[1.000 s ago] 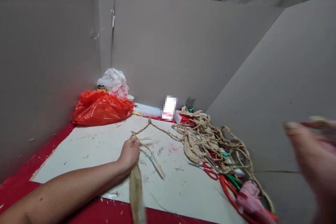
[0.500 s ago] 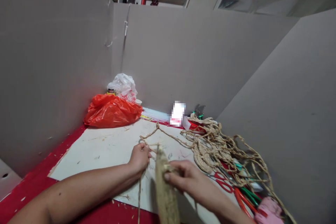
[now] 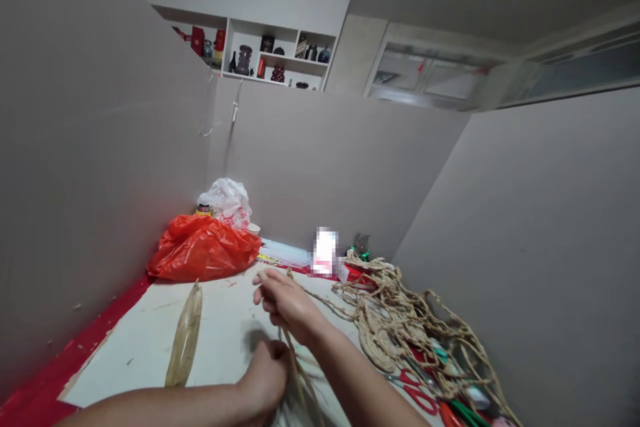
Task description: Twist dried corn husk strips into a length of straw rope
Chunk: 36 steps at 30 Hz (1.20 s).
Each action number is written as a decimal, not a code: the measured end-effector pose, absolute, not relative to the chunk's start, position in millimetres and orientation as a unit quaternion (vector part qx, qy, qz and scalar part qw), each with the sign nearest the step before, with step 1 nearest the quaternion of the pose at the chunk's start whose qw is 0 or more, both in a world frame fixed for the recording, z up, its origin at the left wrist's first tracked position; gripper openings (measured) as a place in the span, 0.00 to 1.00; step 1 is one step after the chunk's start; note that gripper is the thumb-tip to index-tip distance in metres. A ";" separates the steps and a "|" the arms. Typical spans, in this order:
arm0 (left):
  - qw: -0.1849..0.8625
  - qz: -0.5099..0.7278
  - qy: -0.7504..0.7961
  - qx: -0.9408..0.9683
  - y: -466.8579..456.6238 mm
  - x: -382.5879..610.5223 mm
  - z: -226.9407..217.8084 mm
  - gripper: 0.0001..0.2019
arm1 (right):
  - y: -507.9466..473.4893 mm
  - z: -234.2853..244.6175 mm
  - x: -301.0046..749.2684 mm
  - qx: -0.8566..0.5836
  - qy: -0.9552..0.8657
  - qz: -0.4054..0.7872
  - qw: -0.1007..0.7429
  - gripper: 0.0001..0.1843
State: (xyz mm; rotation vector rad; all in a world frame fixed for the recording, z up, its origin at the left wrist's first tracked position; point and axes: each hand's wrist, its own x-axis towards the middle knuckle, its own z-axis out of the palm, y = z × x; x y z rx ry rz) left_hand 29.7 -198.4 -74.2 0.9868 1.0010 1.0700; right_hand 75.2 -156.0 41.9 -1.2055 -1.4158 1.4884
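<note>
My left hand [image 3: 267,370] is closed low over the white board, its fingers around thin brown straw cord [image 3: 299,380] that trails toward the near edge. Just above and beyond it, my right hand [image 3: 285,300] reaches in from the right, its fingers loosely bent and a little apart, with nothing plainly seen between them. A broad dried leaf strip [image 3: 185,340], pale tan and pointed at the far end, lies on the board left of both hands. The cord's knotted end [image 3: 290,272] shows just past my right hand, and a length runs right to a heap of braided rope [image 3: 385,320].
Red-handled scissors [image 3: 417,390] lie at the right by the rope heap. A red plastic bag [image 3: 207,250] and a white bag [image 3: 227,200] sit at the back left. A blurred-out bright phone-like object [image 3: 324,252] leans at the back. Grey walls enclose the table.
The leaf strip has left my right hand and lies on the board at left. My right hand has moved left and forward, my left hand nearer to me. The view has tilted up.
</note>
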 end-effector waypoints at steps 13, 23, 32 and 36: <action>0.673 0.416 0.459 0.404 -210.0 23.9 -49.5 0.15 | -219.5 20.4 169.7 -0.499 -0.452 0.551 0.493 0.18; 0.624 0.445 0.490 0.415 -181.4 16.1 -51.5 0.12 | -191.2 -18.6 152.7 -0.507 -0.471 0.554 0.463 0.18; 0.604 0.482 0.490 0.404 -170.8 20.3 -68.3 0.12 | -192.3 -47.7 130.4 -0.477 -0.491 0.565 0.459 0.13; 0.546 0.496 0.505 0.449 -167.4 18.3 -74.2 0.13 | -197.3 -50.2 133.5 -0.465 -0.488 0.573 0.466 0.13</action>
